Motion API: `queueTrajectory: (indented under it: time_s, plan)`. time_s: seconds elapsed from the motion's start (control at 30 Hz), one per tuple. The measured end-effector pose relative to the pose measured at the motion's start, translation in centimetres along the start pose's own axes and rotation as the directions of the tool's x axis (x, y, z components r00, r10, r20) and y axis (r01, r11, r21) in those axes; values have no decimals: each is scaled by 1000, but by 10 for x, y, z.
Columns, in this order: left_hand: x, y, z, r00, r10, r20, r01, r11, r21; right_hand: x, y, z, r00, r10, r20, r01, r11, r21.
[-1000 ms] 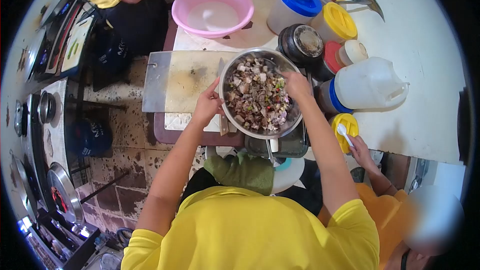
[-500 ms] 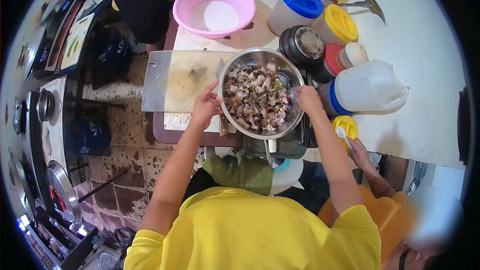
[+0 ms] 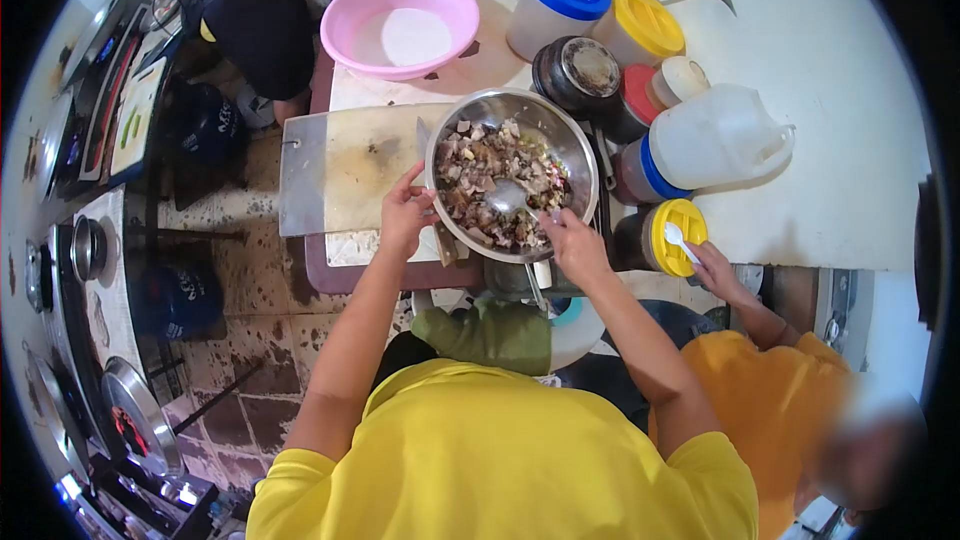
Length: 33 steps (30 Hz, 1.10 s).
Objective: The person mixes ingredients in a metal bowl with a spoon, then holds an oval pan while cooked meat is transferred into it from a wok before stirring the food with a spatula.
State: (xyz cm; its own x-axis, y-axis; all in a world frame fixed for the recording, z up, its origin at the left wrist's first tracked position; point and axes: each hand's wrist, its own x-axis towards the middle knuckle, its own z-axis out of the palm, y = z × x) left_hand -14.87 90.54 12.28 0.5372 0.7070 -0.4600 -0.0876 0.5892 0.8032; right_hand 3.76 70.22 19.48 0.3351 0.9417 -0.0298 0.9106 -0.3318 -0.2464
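Note:
A steel mixing bowl (image 3: 572, 140) stands on the table, holding a chopped meat mixture (image 3: 485, 162) with pale and dark bits. My left hand (image 3: 406, 215) grips the bowl's left rim, thumb and fingers closed on it. Inside the bowl, a metal spoon (image 3: 508, 197) rests its head in the middle of the mixture. My right hand (image 3: 574, 243) is closed around the spoon's handle over the near right rim. Partly under the bowl's left side lies a cutting board (image 3: 370, 160), with a knife (image 3: 444, 244) whose middle is hidden by my hand and the bowl.
A pink basin (image 3: 455, 30) sits at the far side. Lidded jars, a dark pot (image 3: 578, 75) and a plastic jug (image 3: 715, 145) line the right. A co-worker's hand (image 3: 722, 273) holds a white spoon (image 3: 680, 240) over a yellow lid. Another person stands far left.
My right hand has moved left and toward me, bringing the spoon from the bowl's right side into the middle of the mixture. My left hand stays on the rim. The view has shifted slightly.

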Motion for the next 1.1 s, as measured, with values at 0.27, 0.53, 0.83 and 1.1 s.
queueTrajectory:
  time_s: [0.27, 0.53, 0.83, 1.1]
  plan:
    - [-57, -33, 32, 999, 34, -28, -31, 992, 123, -28, -35, -19, 976, 194, 102, -194, 981, -6]
    - [-60, -38, 37, 999, 11, -45, -7, 996, 85, 30, -16, -21, 956, 294, 16, -294, 956, -6]
    - [-58, -46, 34, 999, 27, -20, -25, 995, 97, 42, -47, 18, 913, 365, 183, -369, 929, -12]
    - [-50, -28, 25, 996, 68, -49, -62, 991, 117, 49, 16, -74, 931, 358, 72, -359, 933, 11]
